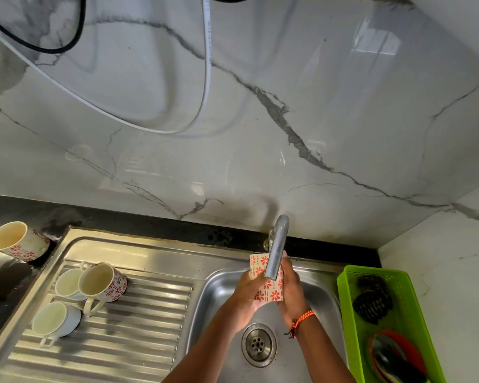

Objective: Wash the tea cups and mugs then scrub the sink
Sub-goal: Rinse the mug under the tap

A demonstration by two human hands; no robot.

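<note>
A white mug with red flowers is held over the steel sink basin, right under the tap spout. My left hand grips its left side and my right hand wraps round its right side. On the ribbed drainboard lie a flowered mug and two plain white cups, all on their sides. Another flowered mug lies on the dark counter at far left.
A green plastic basket stands right of the basin with a dark scrubber and an orange-rimmed dish in it. The drain sits below my hands. Marble wall behind, with a white hose hanging.
</note>
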